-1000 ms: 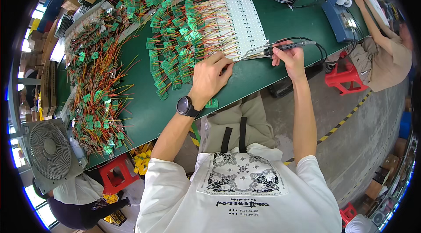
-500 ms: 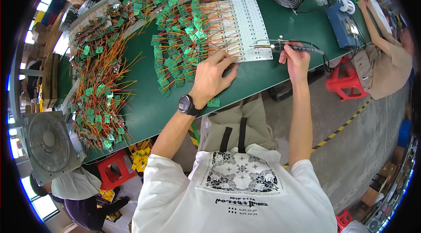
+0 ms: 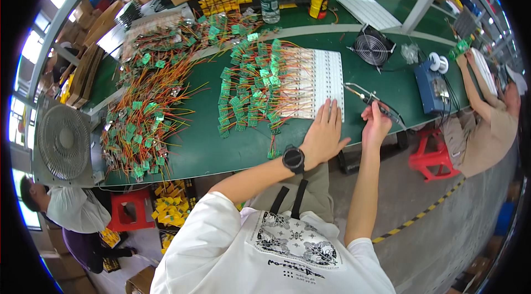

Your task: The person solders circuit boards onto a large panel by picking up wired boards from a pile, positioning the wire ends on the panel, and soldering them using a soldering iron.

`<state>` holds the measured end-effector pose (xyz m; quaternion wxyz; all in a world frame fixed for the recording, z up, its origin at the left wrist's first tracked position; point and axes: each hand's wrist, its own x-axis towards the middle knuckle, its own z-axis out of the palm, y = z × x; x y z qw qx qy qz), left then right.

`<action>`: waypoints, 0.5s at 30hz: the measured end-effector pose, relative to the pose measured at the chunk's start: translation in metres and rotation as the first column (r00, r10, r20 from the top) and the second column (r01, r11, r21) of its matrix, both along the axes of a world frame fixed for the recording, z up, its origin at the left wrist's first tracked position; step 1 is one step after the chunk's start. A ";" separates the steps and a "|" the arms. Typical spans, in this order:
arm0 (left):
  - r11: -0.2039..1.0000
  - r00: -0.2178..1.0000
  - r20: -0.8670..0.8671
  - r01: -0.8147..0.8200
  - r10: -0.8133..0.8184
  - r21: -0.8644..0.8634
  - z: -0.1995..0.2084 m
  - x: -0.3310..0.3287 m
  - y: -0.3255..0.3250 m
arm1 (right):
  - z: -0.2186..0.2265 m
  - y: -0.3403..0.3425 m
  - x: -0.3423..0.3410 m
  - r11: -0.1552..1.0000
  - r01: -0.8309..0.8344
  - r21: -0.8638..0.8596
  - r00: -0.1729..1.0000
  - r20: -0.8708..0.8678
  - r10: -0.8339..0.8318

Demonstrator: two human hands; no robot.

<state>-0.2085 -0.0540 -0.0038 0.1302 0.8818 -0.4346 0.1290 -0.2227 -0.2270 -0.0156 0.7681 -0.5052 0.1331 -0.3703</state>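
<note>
My left hand (image 3: 325,133) lies with outstretched fingers on the near right part of a white perforated board (image 3: 328,73). Its thumb points off to the right, and it grips nothing. In my right hand (image 3: 376,126) is a soldering iron (image 3: 391,112), held like a pen, its thin tip pointing up and left just off the board's right edge. Rows of red and yellow wires (image 3: 297,81) lie across the board's left half. They lead to a cluster of small green circuit boards (image 3: 243,86). One circuit board (image 3: 273,153) hangs out toward the table's front edge.
A large heap of wired circuit boards (image 3: 146,122) covers the table's left. At the right stand a black fan (image 3: 371,48), a blue soldering station (image 3: 431,88) and a solder spool (image 3: 438,63). Two bottles, one clear (image 3: 269,1), stand behind. A co-worker (image 3: 487,128) sits at right.
My left hand has moved right, from the wires onto the white board, its fingers straightening. The soldering iron has drawn back from over the board to its right. My view has shifted too.
</note>
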 end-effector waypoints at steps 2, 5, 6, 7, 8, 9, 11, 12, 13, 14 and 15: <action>1.000 1.000 -0.010 -0.017 0.018 0.020 0.005 -0.012 0.006 | -0.001 -0.002 0.001 1.000 -0.016 -0.010 1.000 0.001 0.016; 0.998 0.999 -0.035 -0.033 0.035 0.050 0.010 -0.032 0.019 | -0.003 -0.002 0.003 0.999 -0.014 -0.037 1.000 -0.019 0.014; 0.998 0.998 -0.046 -0.033 0.035 0.054 0.011 -0.037 0.023 | -0.003 -0.003 0.004 0.999 -0.029 -0.032 1.000 -0.012 0.028; 0.999 0.999 -0.053 -0.011 0.013 0.032 0.012 -0.042 0.027 | -0.004 -0.005 0.004 1.000 -0.010 -0.025 1.000 -0.006 0.010; 0.998 0.998 -0.048 -0.040 0.042 0.044 0.010 -0.045 0.032 | -0.008 -0.003 0.007 1.000 -0.007 -0.011 1.000 -0.003 0.007; 0.999 0.995 -0.096 0.008 -0.014 -0.053 0.006 -0.047 0.037 | -0.011 -0.004 0.008 1.000 -0.010 -0.003 1.000 0.009 0.010; 0.962 0.982 -0.113 0.122 -0.153 -0.245 0.019 -0.047 0.050 | -0.012 -0.010 0.006 0.999 0.017 -0.029 1.000 0.012 -0.017; 0.966 0.985 -0.109 0.106 -0.134 -0.237 0.033 -0.046 0.063 | -0.015 -0.013 0.005 0.999 0.022 -0.034 1.000 0.007 -0.022; 0.953 0.987 -0.090 0.102 -0.132 -0.285 0.048 -0.045 0.080 | -0.014 -0.012 0.004 1.000 0.008 -0.029 1.000 0.015 -0.007; 0.938 0.989 -0.070 0.100 -0.131 -0.332 0.058 -0.043 0.098 | -0.013 -0.011 0.004 0.999 -0.007 -0.031 1.000 0.011 0.008; 0.911 0.993 -0.097 0.016 -0.061 -0.412 0.066 -0.039 0.116 | -0.012 -0.010 0.004 0.999 -0.019 -0.032 1.000 0.006 0.019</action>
